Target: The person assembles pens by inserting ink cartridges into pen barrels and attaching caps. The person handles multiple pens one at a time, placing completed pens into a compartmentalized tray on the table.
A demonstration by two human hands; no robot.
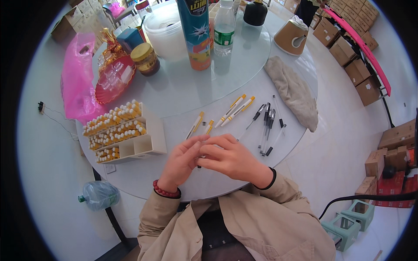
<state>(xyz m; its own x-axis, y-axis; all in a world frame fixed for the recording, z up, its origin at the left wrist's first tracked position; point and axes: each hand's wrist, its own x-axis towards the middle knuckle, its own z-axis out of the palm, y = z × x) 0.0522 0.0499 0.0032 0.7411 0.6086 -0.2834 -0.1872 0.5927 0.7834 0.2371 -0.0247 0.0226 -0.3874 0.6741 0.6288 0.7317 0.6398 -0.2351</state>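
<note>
The fingers (204,152) of both hands meet at the near edge of the round white worktop (143,174), closed together around a small pen part that shows only as a dark tip below them, too hidden to tell more. The left hand (183,163) wears a red bead bracelet (165,190) at the wrist, and its fingertips press against those of the right hand (230,158), which curls over from the right with a black band (269,180) at its wrist. Just beyond the fingers lie 2 white pens with yellow ends (201,124), angled toward the far right, and 2 more of the same kind (237,109) lie a little farther off. To the right of these is a loose bunch of black and white pens and refills (266,128), lying near the worktop's right edge. To the left of the hands stands a white compartment box (126,137), its rows packed with yellow and white pen pieces, with some cells on its near right side open. Farther back a glass turntable (244,56) carries a red dish (114,80), a jar with a yellow lid (145,58), a spray can (196,32) and a clear water bottle (224,28). A grey cloth (294,91) lies at the far right, and a pink plastic bag (78,82) hangs over the left edge.
</note>
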